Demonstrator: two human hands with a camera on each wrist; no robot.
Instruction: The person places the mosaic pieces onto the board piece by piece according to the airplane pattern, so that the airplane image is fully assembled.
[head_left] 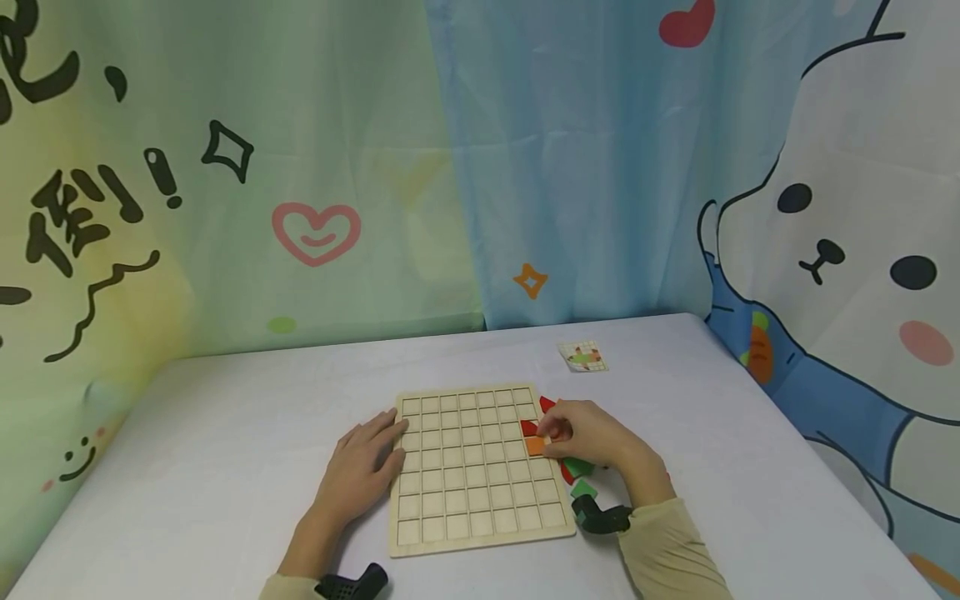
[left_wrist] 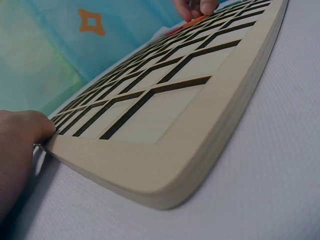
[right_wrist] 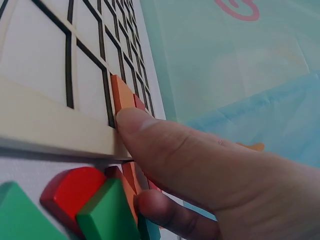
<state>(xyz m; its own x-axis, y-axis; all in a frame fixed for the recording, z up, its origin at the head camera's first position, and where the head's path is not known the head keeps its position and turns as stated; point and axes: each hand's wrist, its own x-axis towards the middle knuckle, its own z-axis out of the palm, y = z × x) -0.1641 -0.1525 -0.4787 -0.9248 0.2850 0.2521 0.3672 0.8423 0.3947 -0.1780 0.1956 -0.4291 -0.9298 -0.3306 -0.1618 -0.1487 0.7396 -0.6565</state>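
A wooden grid board [head_left: 480, 546] lies flat on the table. My left hand [head_left: 363, 462] rests along its left edge, fingers spread over the rim; the left wrist view shows part of this hand [left_wrist: 22, 150] by the board's edge. At the right-hand column, my right hand [head_left: 596, 433] pinches an orange block [head_left: 535, 447] between thumb and bent fingers. In the right wrist view the thumb [right_wrist: 137, 122] covers the near end of that block, and the index fingertip is hidden. A red piece [head_left: 528, 427] sits in the cell just beyond the orange one.
Loose pieces lie along the board's right side, partly under my right hand: a red piece [head_left: 547, 404], a green block [head_left: 583, 488] and several others. A small pattern card [head_left: 582, 357] is on the white table [head_left: 247, 442] at the back right. A printed curtain [head_left: 360, 167] hangs behind.
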